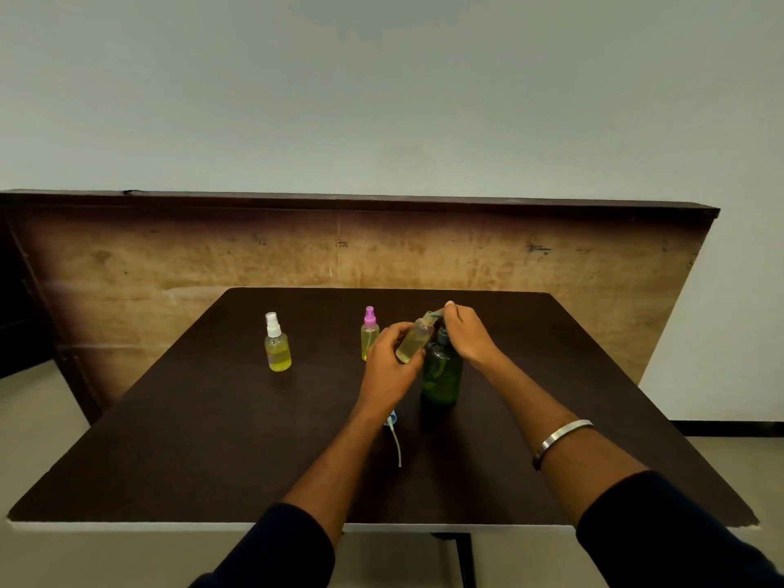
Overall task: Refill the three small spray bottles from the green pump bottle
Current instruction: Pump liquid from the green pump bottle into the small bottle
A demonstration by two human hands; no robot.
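Observation:
The green pump bottle stands upright on the dark table, right of centre. My left hand grips an uncapped small bottle of yellow liquid, tilted with its mouth up against the pump spout. My right hand rests on the pump head, fingers curled over it. A blue spray cap with its thin dip tube lies on the table below my left wrist. A pink-capped spray bottle stands just left of my left hand. A white-capped spray bottle stands farther left.
A wooden board stands upright behind the table's far edge. A metal bangle sits on my right forearm. The table's near edge runs across the bottom of the view, with floor on both sides.

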